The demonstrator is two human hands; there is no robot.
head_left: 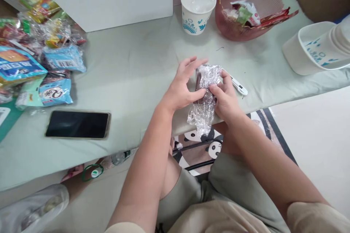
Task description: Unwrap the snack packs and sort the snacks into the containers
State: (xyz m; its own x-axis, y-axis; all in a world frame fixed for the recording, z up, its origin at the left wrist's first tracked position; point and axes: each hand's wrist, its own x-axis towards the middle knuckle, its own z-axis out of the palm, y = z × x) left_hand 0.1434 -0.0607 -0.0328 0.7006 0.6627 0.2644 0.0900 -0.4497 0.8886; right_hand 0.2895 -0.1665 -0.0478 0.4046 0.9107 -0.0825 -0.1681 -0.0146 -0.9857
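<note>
A dark brown, box-like block point(200, 81) is partly covered by crinkled clear plastic wrap point(207, 105), held just above the front edge of the cloth-covered table. My right hand point(226, 96) grips its right side, thumb on the front over the wrap and fingers around the edge. At the left side is my left hand point(182, 85), its fingers stretched and spread near the top corner, its thumb tip touching the front. The loose end of the wrap hangs down below. A white utility knife point(239, 85) lies on the table just behind my right hand.
Behind stand a paper cup point(197, 11) and a red translucent bowl point(235, 31) with wrappers. A white container point(294, 54) holding cups is at right. Packaged snacks point(56, 91) and a phone point(78, 124) lie left. A white box point(109, 0) stands at the back.
</note>
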